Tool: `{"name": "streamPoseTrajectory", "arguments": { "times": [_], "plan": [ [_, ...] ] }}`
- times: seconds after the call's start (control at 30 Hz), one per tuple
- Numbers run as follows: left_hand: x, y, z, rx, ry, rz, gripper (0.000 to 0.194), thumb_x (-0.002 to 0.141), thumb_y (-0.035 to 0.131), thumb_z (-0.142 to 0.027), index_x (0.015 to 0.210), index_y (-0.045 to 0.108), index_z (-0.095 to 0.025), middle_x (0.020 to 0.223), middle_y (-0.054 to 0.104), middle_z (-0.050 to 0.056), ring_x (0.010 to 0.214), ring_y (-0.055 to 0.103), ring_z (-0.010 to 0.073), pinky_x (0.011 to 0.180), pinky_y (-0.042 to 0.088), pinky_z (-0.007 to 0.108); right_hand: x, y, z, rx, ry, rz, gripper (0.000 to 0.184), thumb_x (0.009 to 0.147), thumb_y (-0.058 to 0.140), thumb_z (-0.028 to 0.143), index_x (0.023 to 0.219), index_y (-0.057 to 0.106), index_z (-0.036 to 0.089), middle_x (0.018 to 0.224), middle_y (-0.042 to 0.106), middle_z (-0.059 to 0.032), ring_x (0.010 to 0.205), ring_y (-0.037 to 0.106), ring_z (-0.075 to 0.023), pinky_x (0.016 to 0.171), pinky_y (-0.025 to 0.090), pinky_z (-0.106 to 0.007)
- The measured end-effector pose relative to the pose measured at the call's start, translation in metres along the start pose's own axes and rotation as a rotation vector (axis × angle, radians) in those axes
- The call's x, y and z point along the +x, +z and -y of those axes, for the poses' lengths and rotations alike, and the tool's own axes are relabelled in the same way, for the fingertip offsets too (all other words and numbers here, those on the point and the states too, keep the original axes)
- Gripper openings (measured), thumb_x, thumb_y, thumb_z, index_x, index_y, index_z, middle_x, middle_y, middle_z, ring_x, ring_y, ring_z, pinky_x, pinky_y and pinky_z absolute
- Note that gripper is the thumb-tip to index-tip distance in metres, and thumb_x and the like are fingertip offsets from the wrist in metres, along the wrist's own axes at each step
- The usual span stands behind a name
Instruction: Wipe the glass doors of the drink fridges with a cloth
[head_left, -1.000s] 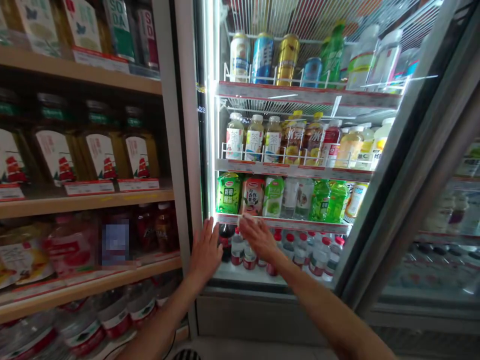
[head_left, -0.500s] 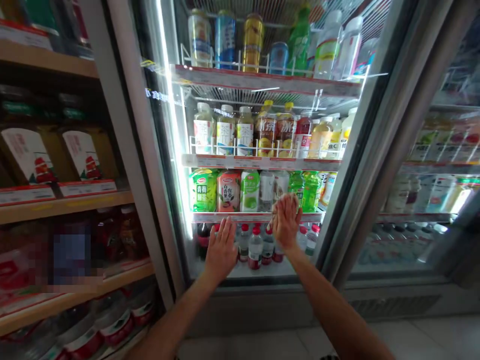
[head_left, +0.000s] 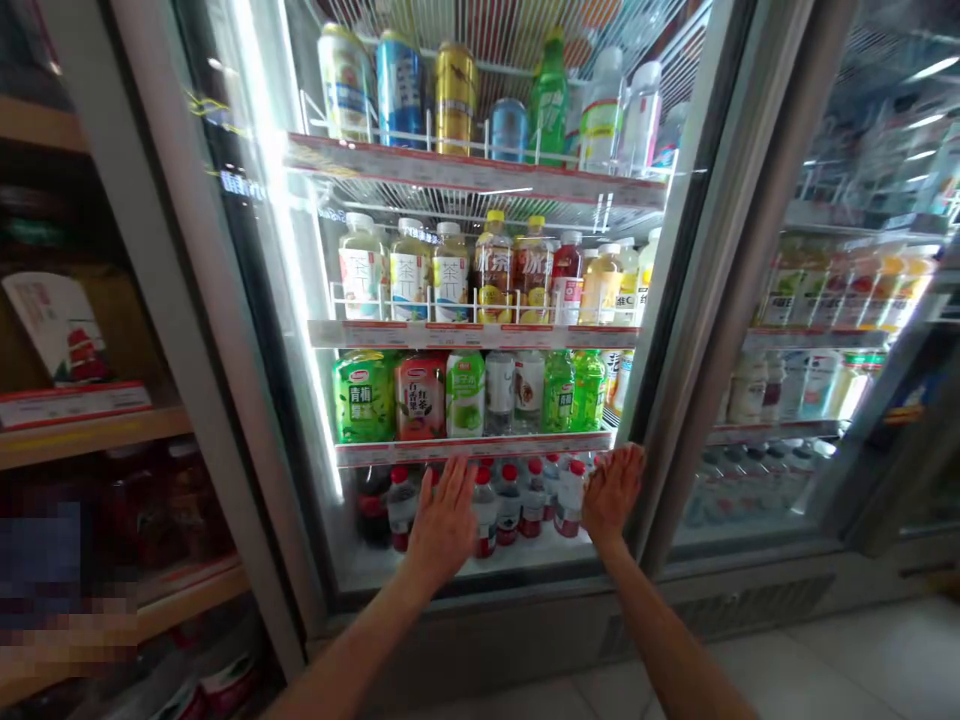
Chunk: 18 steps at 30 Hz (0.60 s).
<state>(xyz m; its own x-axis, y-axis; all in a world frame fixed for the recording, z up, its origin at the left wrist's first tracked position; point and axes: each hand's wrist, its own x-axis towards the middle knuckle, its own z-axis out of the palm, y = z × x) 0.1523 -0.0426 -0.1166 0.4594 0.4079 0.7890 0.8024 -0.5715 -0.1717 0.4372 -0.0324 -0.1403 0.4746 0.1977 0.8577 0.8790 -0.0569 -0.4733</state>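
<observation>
Inspected at centre frame a tall grey-bodied drinks cooler (head_left: pixel 525 640), brightly lit inside and stocked on four visible levels. Found across its front, filling the middle of the frame, a clear glass door with dark framing (head_left: pixel 664 330); noted faint reflected lettering at its upper left. Recorded at the right of the frame a neighbouring glass-fronted bay (head_left: pixel 806 432) with rows of bottles, and at the far left, dim and partly blurred, a set of open shelves with pale wooden edges (head_left: pixel 90 438). Logged a thick silver metal upright (head_left: pixel 739 270) right of centre, between both glazed sections.

Observed the left hand (head_left: pixel 442 525) at lower centre, flat and unfolded, fingers extended upward close together. Saw the right hand (head_left: pixel 615 495) at lower right of centre, by the door's right border, fingers pointing up. Could not tell its grip or confirm anything beneath its palm; could not verify exact contact with the glass for either hand.

Viewed behind the glass, left of centre, a squarish bright-green bottle (head_left: pixel 364 400) beside a squarish red-labelled bottle (head_left: pixel 420 398). Noted at top centre a tall gold metal can (head_left: pixel 456 100); at lower centre, clear plastic bottles with red caps (head_left: pixel 508 508); right of the gold can, a short blue can (head_left: pixel 510 132).
</observation>
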Motion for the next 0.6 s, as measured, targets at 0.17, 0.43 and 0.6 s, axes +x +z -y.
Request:
{"name": "streamPoseTrajectory", "arguments": {
  "times": [0.17, 0.43, 0.6],
  "plan": [
    [0.009, -0.003, 0.007, -0.009, -0.048, -0.012, 0.057, 0.082, 0.044, -0.020, 0.137, 0.034, -0.010, 0.146, 0.030, 0.015, 0.138, 0.022, 0.0250, 0.113, 0.013, 0.047, 0.040, 0.001, 0.012, 0.042, -0.025, -0.130, 0.058, 0.089, 0.030, 0.028, 0.144, 0.020, 0.012, 0.150, 0.019, -0.0204, 0.139, 0.016, -0.0308, 0.105, 0.024, -0.060],
    [0.010, -0.014, 0.033, 0.024, -0.112, -0.023, 0.060, 0.082, 0.047, -0.022, 0.138, 0.032, -0.011, 0.146, 0.031, 0.015, 0.138, 0.022, 0.0251, 0.114, 0.012, 0.048, 0.023, 0.002, 0.068, 0.093, -0.540, 0.076, 0.060, 0.086, 0.038, 0.019, 0.144, 0.021, 0.024, 0.151, 0.022, -0.0099, 0.141, 0.012, -0.0264, 0.109, 0.023, -0.055],
    [0.017, -0.028, 0.055, 0.054, -0.163, -0.061, 0.059, 0.083, 0.047, -0.024, 0.138, 0.032, -0.011, 0.146, 0.029, 0.016, 0.138, 0.022, 0.0262, 0.113, 0.012, 0.050, 0.038, 0.005, 0.106, 0.116, -0.515, -0.033, 0.062, 0.085, 0.038, 0.015, 0.144, 0.020, 0.016, 0.150, 0.023, -0.0138, 0.142, 0.008, -0.0252, 0.111, 0.018, -0.054]
  ]
}}
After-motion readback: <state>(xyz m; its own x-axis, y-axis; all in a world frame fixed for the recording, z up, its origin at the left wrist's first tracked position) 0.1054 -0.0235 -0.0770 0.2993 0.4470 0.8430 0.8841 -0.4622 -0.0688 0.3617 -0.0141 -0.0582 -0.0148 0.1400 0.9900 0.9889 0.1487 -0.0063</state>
